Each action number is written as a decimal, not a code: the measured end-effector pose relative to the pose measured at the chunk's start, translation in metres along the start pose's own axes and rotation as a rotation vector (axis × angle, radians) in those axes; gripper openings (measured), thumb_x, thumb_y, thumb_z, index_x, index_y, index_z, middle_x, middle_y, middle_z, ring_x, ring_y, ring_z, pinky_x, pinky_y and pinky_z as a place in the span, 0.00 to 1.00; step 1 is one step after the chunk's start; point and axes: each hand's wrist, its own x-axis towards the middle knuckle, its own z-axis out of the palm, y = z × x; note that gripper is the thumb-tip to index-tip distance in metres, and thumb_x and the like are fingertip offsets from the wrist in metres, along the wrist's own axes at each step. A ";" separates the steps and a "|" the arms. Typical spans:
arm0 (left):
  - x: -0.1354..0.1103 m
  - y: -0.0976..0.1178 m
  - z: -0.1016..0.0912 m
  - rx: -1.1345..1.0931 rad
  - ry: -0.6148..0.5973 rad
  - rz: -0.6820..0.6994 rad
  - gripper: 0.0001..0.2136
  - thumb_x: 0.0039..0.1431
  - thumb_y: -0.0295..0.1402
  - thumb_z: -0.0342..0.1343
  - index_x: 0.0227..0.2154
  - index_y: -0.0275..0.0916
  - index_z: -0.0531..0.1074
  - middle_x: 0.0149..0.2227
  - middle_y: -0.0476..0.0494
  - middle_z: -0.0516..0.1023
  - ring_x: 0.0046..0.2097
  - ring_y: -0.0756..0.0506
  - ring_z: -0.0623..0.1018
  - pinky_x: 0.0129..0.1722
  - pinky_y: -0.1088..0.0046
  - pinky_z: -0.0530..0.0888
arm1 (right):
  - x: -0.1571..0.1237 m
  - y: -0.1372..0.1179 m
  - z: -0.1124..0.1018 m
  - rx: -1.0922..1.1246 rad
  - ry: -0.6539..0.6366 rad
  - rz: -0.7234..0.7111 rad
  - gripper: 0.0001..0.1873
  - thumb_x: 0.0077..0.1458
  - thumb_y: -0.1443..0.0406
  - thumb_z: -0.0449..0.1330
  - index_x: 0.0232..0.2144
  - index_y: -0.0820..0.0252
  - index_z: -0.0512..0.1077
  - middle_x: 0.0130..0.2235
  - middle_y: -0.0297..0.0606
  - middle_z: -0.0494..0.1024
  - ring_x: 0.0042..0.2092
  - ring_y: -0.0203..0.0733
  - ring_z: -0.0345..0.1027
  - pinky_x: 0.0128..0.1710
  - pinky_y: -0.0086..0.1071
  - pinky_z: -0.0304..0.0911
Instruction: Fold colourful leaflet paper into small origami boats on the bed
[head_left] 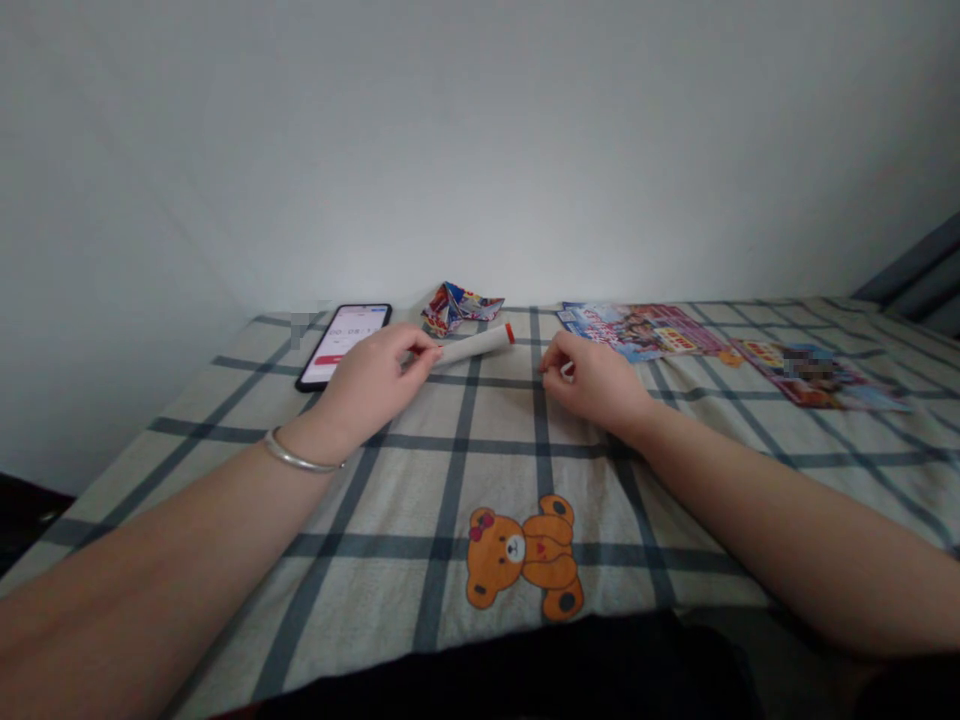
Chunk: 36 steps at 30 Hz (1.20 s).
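left hand (375, 375): pinching glue stick (476, 346), red cap on
right hand (592, 380): curled closed, looks empty
done: one folded paper (459, 304) behind it
untouched: flat sheets (645, 330) at right

From where I stand, the left hand (375, 375) has its fingers (424, 350) closed over the near end of the white tube (476, 347), so that end is hidden. The right hand (592, 380) curls inward, and I cannot tell whether anything sits inside it. The writing on the phone (343, 343) screen is too small to read. A blurred patch smears part of the far-right leaflet (817, 378). Both forearms run off the lower edge. A dark grey object (919, 275) is cut off by the right edge.
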 end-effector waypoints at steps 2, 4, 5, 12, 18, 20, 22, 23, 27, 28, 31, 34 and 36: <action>-0.001 0.001 0.001 -0.026 -0.017 0.001 0.09 0.63 0.36 0.49 0.33 0.38 0.71 0.34 0.46 0.76 0.37 0.46 0.75 0.36 0.70 0.70 | 0.002 0.004 0.002 0.105 0.041 -0.074 0.05 0.53 0.68 0.54 0.34 0.58 0.69 0.35 0.37 0.77 0.35 0.40 0.70 0.34 0.32 0.61; -0.002 0.006 0.004 -0.023 -0.056 0.040 0.09 0.64 0.35 0.49 0.33 0.37 0.71 0.35 0.45 0.76 0.37 0.46 0.75 0.36 0.69 0.70 | 0.003 0.004 0.003 0.135 0.136 -0.228 0.10 0.55 0.66 0.55 0.40 0.59 0.69 0.41 0.42 0.76 0.42 0.43 0.69 0.41 0.35 0.63; -0.003 0.009 0.005 -0.027 -0.078 0.061 0.09 0.64 0.35 0.49 0.33 0.37 0.71 0.35 0.44 0.76 0.37 0.45 0.75 0.36 0.69 0.70 | 0.003 0.003 0.002 0.130 0.176 -0.307 0.11 0.55 0.65 0.56 0.42 0.60 0.69 0.43 0.43 0.76 0.44 0.45 0.68 0.44 0.37 0.63; -0.006 0.017 0.013 -0.068 -0.114 0.222 0.11 0.66 0.36 0.48 0.36 0.38 0.72 0.40 0.43 0.78 0.42 0.44 0.76 0.42 0.65 0.72 | -0.004 -0.011 -0.001 0.009 0.080 -0.499 0.09 0.61 0.64 0.55 0.32 0.59 0.74 0.35 0.39 0.79 0.40 0.42 0.68 0.43 0.34 0.60; -0.007 0.031 0.012 0.085 -0.035 0.333 0.07 0.64 0.31 0.50 0.37 0.39 0.73 0.39 0.44 0.79 0.42 0.42 0.76 0.44 0.63 0.70 | -0.009 -0.022 0.001 -0.077 0.073 -0.423 0.12 0.62 0.62 0.53 0.34 0.59 0.76 0.34 0.38 0.79 0.37 0.40 0.68 0.36 0.33 0.57; -0.008 0.039 0.013 0.142 -0.036 0.378 0.06 0.62 0.30 0.50 0.34 0.38 0.72 0.36 0.44 0.78 0.40 0.42 0.75 0.42 0.63 0.70 | -0.010 -0.026 0.002 -0.084 0.035 -0.457 0.12 0.62 0.62 0.53 0.35 0.59 0.76 0.35 0.38 0.79 0.37 0.40 0.68 0.35 0.33 0.57; -0.010 0.046 0.013 0.224 -0.052 0.383 0.06 0.61 0.29 0.50 0.31 0.37 0.72 0.33 0.43 0.77 0.38 0.42 0.75 0.38 0.64 0.70 | -0.010 -0.028 0.002 -0.088 0.001 -0.494 0.12 0.62 0.63 0.53 0.36 0.59 0.76 0.36 0.38 0.79 0.37 0.40 0.68 0.35 0.33 0.57; -0.010 0.048 0.014 0.258 -0.061 0.377 0.06 0.60 0.29 0.50 0.30 0.38 0.71 0.32 0.43 0.77 0.37 0.42 0.75 0.37 0.64 0.70 | -0.010 -0.029 0.001 -0.093 -0.012 -0.504 0.12 0.62 0.63 0.53 0.36 0.59 0.76 0.36 0.38 0.79 0.37 0.40 0.68 0.35 0.33 0.56; -0.010 0.045 0.012 0.286 -0.080 0.325 0.05 0.59 0.30 0.51 0.29 0.38 0.70 0.31 0.45 0.76 0.35 0.44 0.75 0.36 0.65 0.69 | -0.010 -0.024 0.000 -0.098 -0.014 -0.505 0.12 0.62 0.64 0.52 0.34 0.59 0.75 0.34 0.38 0.78 0.36 0.39 0.67 0.34 0.32 0.55; -0.009 0.042 0.012 0.273 -0.082 0.314 0.05 0.58 0.30 0.51 0.29 0.39 0.70 0.31 0.46 0.76 0.35 0.44 0.75 0.36 0.66 0.69 | -0.010 -0.023 0.000 -0.095 -0.002 -0.501 0.12 0.62 0.64 0.52 0.33 0.59 0.75 0.34 0.38 0.78 0.35 0.38 0.67 0.33 0.32 0.54; -0.006 0.033 0.011 0.250 -0.113 0.288 0.03 0.56 0.29 0.52 0.30 0.39 0.71 0.31 0.46 0.77 0.36 0.44 0.75 0.37 0.66 0.70 | -0.009 -0.019 -0.002 -0.092 0.027 -0.480 0.12 0.61 0.63 0.52 0.32 0.59 0.74 0.33 0.38 0.76 0.33 0.37 0.65 0.32 0.32 0.53; -0.005 0.026 0.010 0.257 -0.124 0.261 0.03 0.55 0.29 0.52 0.30 0.39 0.71 0.31 0.45 0.76 0.36 0.43 0.75 0.38 0.65 0.70 | -0.009 -0.018 -0.005 -0.102 0.018 -0.477 0.12 0.60 0.64 0.52 0.32 0.59 0.74 0.33 0.38 0.76 0.32 0.37 0.65 0.31 0.31 0.52; -0.005 0.024 0.008 0.263 -0.122 0.257 0.04 0.56 0.29 0.51 0.31 0.38 0.71 0.32 0.45 0.76 0.36 0.42 0.75 0.38 0.64 0.70 | -0.009 -0.018 -0.006 -0.110 0.014 -0.470 0.11 0.60 0.64 0.52 0.31 0.59 0.73 0.33 0.37 0.76 0.32 0.37 0.65 0.30 0.31 0.52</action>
